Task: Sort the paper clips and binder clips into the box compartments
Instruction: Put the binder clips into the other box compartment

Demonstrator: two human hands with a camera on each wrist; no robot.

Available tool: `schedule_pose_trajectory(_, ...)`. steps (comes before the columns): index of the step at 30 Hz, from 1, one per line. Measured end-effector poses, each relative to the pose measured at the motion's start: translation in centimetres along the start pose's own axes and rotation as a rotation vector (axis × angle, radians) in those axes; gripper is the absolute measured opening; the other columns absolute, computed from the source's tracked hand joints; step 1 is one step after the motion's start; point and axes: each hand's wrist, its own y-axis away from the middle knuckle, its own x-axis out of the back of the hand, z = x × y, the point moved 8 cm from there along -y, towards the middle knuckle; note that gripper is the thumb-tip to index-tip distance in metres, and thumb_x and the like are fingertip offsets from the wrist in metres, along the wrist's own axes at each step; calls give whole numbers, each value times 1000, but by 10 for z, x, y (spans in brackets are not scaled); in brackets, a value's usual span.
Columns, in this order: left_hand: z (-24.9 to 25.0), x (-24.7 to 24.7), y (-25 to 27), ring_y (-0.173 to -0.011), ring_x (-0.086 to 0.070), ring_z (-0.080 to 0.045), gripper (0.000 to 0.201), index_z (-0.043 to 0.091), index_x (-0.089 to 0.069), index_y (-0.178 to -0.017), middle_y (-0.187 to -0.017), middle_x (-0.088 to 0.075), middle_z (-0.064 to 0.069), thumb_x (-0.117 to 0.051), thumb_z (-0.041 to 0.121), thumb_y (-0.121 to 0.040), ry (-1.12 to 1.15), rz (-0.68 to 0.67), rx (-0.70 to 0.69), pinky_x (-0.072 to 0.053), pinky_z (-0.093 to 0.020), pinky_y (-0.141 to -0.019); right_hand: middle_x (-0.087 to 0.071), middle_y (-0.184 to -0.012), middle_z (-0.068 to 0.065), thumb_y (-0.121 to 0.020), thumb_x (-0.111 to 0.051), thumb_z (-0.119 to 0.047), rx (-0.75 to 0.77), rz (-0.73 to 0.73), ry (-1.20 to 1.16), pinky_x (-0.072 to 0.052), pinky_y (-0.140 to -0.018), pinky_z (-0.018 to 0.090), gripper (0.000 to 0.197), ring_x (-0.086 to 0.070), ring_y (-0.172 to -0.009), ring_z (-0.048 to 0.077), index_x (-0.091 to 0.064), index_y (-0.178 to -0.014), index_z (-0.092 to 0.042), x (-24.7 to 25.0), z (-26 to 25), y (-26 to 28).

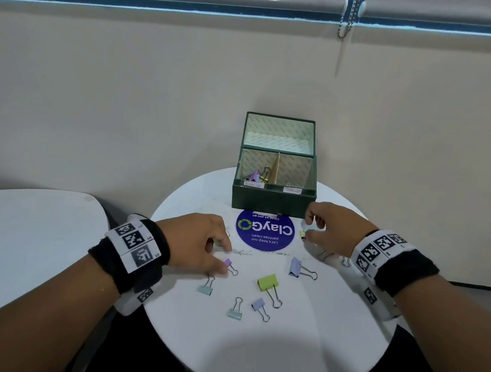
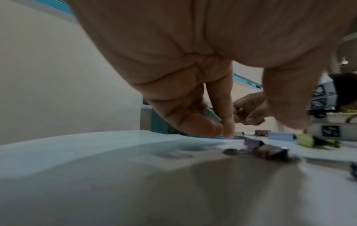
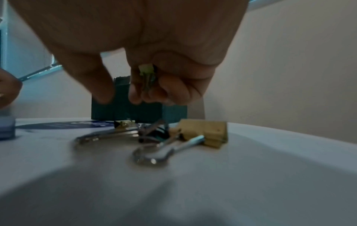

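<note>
The green box [image 1: 272,200] stands open at the back of the round white table [image 1: 286,355]. Its left compartment holds several binder clips [image 1: 257,175]. My left hand [image 1: 221,252] reaches down left of the blue sticker, and its fingers [image 2: 224,131] pinch a teal binder clip [image 2: 211,114] just above the tabletop. A small purple clip [image 1: 228,263] lies beside its thumb. In front of the box's right corner, my right hand [image 1: 311,229] grips a small yellow-green binder clip [image 3: 147,71]. More clips [image 3: 204,131] lie under that hand.
Loose binder clips lie across the table's middle: two teal [image 1: 205,289], a big green one [image 1: 267,282], and lavender ones [image 1: 295,266]. A round blue sticker [image 1: 264,232] lies before the box. Another white table [image 1: 37,231] stands at left, a wall close behind.
</note>
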Motion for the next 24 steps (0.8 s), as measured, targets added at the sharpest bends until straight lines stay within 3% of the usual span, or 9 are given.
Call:
schedule_pose_trajectory(3,9,-5,-2,-81,-54,4,38,39,-71,-110,-103,-53,23,-76,55,-75,-112,-42,-36,-48,-22,-81,-59,-90,-14,-82,-66,-33,-52,-69,121,-52,-71,26,21,-60,-82,12,-56,-100,-37,-13,-3,-6)
schedule_pose_trajectory(6,13,-4,-8,-78,-52,2,24,34,-73,-104,-103,-57,20,-73,45,-83,-131,-33,-58,-44,-21,-75,-65,-92,-13,-81,-67,-30,-9,-71,138,-59,-74,29,19,-62,-85,12,-55,-95,-35,-14,-18,-9)
schedule_pose_trajectory(9,14,-1,-9,-77,-51,3,18,33,-71,-97,-99,-56,19,-71,45,-84,-113,17,-68,-38,-17,-68,-64,-93,-13,-86,-67,-34,100,10,33,-58,-76,30,15,-62,-85,12,-54,-92,-33,7,-45,-16)
schedule_pose_trajectory(11,12,2,-11,-79,-51,3,19,34,-69,-96,-101,-54,19,-69,49,-83,-113,58,-70,-34,-12,-65,-62,-92,-13,-89,-66,-34,155,78,-71,-54,-71,26,14,-61,-81,9,-54,-94,-35,29,-65,-27)
schedule_pose_trajectory(14,10,11,-15,-82,-51,-1,22,36,-67,-98,-103,-52,19,-65,53,-85,-119,154,-75,-38,-17,-70,-59,-93,-13,-91,-66,-29,196,207,-148,-50,-69,22,14,-60,-82,6,-56,-101,-31,62,-93,-49)
schedule_pose_trajectory(17,9,20,-21,-83,-52,-4,26,36,-65,-106,-103,-49,17,-60,54,-88,-112,235,-69,-43,-22,-74,-61,-115,-4,-89,-69,-33,158,172,-97,-55,-86,34,34,-62,-100,16,-56,-121,-28,69,-105,-73)
schedule_pose_trajectory(20,7,32,-26,-82,-52,-6,26,34,-65,-106,-102,-48,16,-60,53,-90,-80,358,-56,-44,-24,-74,-52,-139,1,-85,-72,-36,143,125,-22,-47,-100,39,63,-52,-124,23,-46,-142,-28,65,-104,-74)
schedule_pose_trajectory(22,6,41,-29,-83,-53,-7,23,33,-64,-105,-103,-50,15,-60,51,-90,-63,445,-47,-44,-24,-74,-53,-137,-2,-88,-71,-26,172,219,-94,-42,-100,31,51,-49,-125,19,-53,-136,-27,69,-97,-58)
schedule_pose_trajectory(24,7,52,-33,-85,-53,-8,21,32,-64,-104,-104,-50,13,-60,48,-91,-53,527,-38,-45,-25,-76,-59,-115,-8,-90,-66,-17,192,277,-153,-42,-91,25,26,-56,-110,14,-64,-115,-25,65,-79,-37)
